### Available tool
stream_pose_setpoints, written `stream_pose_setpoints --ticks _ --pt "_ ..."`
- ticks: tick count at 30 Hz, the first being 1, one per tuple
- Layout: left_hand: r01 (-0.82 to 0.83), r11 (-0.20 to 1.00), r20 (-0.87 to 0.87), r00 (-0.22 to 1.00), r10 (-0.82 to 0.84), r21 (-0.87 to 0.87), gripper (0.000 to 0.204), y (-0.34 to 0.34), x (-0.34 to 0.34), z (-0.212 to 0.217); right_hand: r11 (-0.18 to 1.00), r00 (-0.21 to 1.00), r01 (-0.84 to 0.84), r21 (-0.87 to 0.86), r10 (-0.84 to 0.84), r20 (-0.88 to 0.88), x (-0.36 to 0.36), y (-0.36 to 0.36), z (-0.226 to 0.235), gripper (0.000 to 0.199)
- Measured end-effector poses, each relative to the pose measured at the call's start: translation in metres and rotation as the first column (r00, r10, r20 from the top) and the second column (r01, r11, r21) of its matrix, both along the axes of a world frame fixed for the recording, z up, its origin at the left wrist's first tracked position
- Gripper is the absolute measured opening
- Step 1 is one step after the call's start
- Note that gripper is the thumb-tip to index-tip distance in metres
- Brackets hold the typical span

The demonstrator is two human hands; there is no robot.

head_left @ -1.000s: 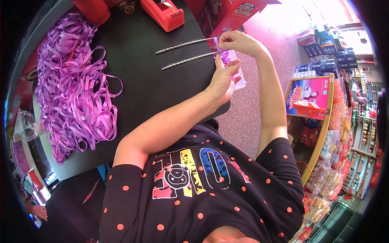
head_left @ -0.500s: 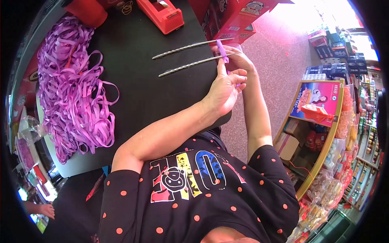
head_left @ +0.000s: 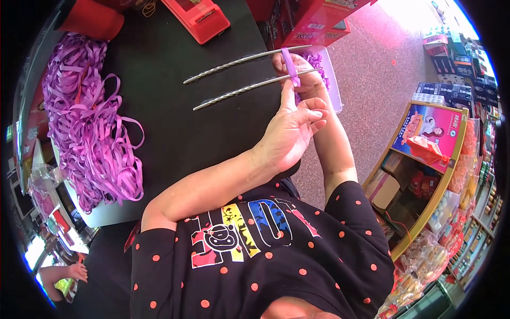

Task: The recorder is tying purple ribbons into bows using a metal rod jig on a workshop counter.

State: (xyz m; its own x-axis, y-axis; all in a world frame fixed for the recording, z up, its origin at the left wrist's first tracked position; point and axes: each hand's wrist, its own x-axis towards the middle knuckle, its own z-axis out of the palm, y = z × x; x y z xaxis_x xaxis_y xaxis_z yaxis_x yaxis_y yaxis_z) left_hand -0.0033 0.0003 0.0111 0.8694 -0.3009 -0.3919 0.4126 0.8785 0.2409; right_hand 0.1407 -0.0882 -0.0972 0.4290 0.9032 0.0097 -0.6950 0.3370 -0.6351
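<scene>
Two slim twisted metal rods (head_left: 239,62) stretch side by side over the black tabletop. A band of purple ribbon (head_left: 289,65) is looped around both near their right ends. My left hand (head_left: 292,130) has its index fingertip pressed against the lower end of that band. Its other fingers are curled, with a strand of ribbon running down towards them. Behind the band is my right hand (head_left: 313,80), fingers bent around the ribbon by the rod ends and partly hidden by the ribbon and the rods.
A big heap of purple ribbon (head_left: 87,133) lies at the left. Farther back are a red tape dispenser (head_left: 204,24) and red boxes (head_left: 308,24). Beyond my right hand sits a pale bin (head_left: 334,95) with purple pieces. A display shelf (head_left: 411,175) stands right; another person's hand (head_left: 77,272) shows lower left.
The view has shifted, bringing the pale bin out from behind my right arm. Both hands remain at the ribbon band on the rods, and my left fingers have moved slightly.
</scene>
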Motion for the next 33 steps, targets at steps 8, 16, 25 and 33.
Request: stream_pose_setpoints --ticks 8,16,25,33 --pt "0.003 1.000 0.048 0.999 -0.005 0.030 0.090 0.002 0.000 0.003 0.982 0.999 -0.014 -0.187 0.019 0.028 0.020 -0.020 0.024 0.013" --pt "-0.022 0.997 0.114 0.993 0.014 0.068 0.079 -0.003 -0.001 0.001 0.804 0.993 0.100 -0.586 -0.045 0.107 0.015 -0.035 0.075 0.014" --pt "-0.088 0.996 0.106 0.990 0.090 -0.025 0.076 -0.008 0.001 -0.003 0.773 0.969 0.216 -0.596 -0.092 0.231 -0.004 -0.035 0.097 0.027" --pt "-0.048 0.998 0.099 0.994 0.052 -0.036 0.076 -0.005 0.001 -0.003 0.719 0.958 0.269 -0.641 -0.128 0.257 0.003 -0.048 0.089 0.022"
